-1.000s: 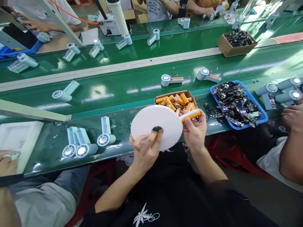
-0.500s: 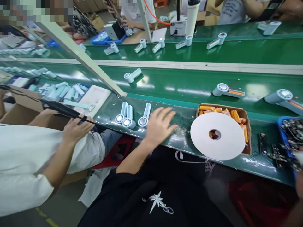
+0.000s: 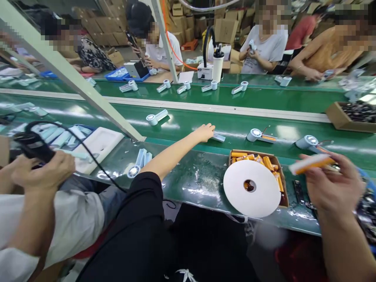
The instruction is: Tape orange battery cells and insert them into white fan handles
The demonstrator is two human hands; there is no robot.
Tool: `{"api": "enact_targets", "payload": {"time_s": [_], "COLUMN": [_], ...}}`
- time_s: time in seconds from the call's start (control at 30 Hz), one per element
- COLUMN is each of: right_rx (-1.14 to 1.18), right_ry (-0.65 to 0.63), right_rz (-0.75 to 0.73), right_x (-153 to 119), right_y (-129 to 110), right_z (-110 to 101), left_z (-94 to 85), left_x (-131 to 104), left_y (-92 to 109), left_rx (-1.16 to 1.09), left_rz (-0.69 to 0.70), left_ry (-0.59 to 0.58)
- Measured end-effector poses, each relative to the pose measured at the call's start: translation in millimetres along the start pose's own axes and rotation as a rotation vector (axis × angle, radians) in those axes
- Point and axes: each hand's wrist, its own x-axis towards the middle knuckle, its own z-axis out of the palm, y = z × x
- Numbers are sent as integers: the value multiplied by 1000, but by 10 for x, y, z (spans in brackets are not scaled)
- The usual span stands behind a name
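My left hand (image 3: 205,133) reaches over the green belt, its fingers closed over a light-blue fan housing (image 3: 219,137) whose handle sticks out to the right. At the right, my right hand (image 3: 335,186) pinches an orange battery with a white top face (image 3: 313,163). Between my hands, a white tape reel (image 3: 235,196) leans on a cardboard box of orange batteries (image 3: 285,188). Other fan housings (image 3: 254,134) lie on the belt, some with an orange battery in the handle. Two more (image 3: 134,171) rest on the bench beside my left forearm.
A person at the left holds a black tool (image 3: 37,145) with a cable across the bench edge. A slanted metal post (image 3: 88,86) stands at the left. Blue bins of parts (image 3: 370,176) are at the far right. People sit across the belt.
My left hand has moved from the bench forward onto the belt and closed over a housing. My right hand has come into view with a battery. The view has tilted up.
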Motion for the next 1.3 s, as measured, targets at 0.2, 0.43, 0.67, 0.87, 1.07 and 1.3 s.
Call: {"api": "enact_targets", "payload": {"time_s": [0.2, 0.43, 0.67, 0.87, 1.07, 1.3], "right_rx": [-79, -727, -1007, -1163, -1264, -1214], "right_ry": [-476, -928, -1157, -1256, -1286, -1317], "right_rz": [9, -115, -287, -409, -403, -358], "right_x": [644, 1112, 1052, 1082, 994, 1276], "right_y": [155, 769, 953, 1024, 985, 391], "right_z": [738, 2002, 2283, 2326, 2441, 2241], "left_z": [93, 243, 241, 262, 287, -9], "left_x": [498, 534, 537, 553, 554, 199], "left_y": [-362, -429, -210, -137, -70, 354], "left_rx": [-239, -375, -384, -385, -385, -346], "left_rz": [110, 44, -59, -114, -124, -128], "left_ry": [-126, -32, -14, 10, 57, 252]}}
